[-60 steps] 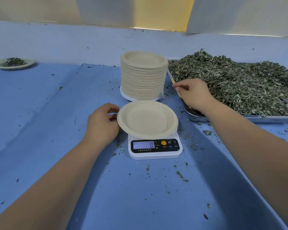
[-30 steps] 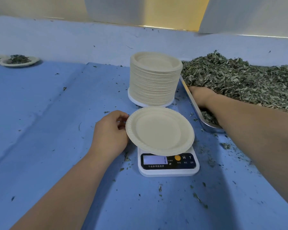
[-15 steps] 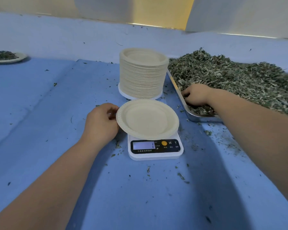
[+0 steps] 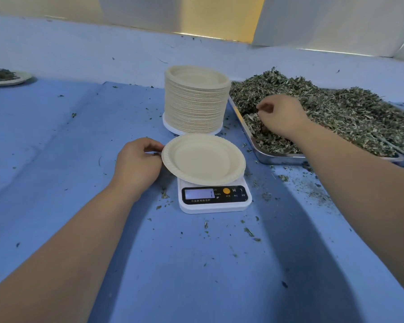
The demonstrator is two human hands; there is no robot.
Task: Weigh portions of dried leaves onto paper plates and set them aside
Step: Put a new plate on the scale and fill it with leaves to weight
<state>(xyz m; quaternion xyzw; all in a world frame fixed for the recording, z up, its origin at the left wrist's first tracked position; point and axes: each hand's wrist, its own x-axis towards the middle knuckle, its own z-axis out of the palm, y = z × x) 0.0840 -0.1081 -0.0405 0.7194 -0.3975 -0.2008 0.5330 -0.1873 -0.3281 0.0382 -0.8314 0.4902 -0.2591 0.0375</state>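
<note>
Head view. A round cream paper plate (image 4: 203, 159), empty, sits on a white digital kitchen scale (image 4: 215, 199) on the blue table cover (image 4: 79, 136). The scale's reading is too faint to read.

The left hand (image 4: 138, 163) pinches the plate's left rim, fingers curled.

The right hand (image 4: 282, 117) is over the heap of dried green leaves (image 4: 348, 113) in the shallow steel tray (image 4: 280, 157). Its fingers are curled downward, but I cannot tell whether they enclose any leaves.

The plate lies to the left of the right hand and nearer the person, across the tray's left rim. In my judgement the right hand, being the nearer to the leaves, should carry the portion.

A tall stack of cream plates (image 4: 196, 101) stands just behind the scale. A filled plate (image 4: 7, 78) rests at far left.
</note>
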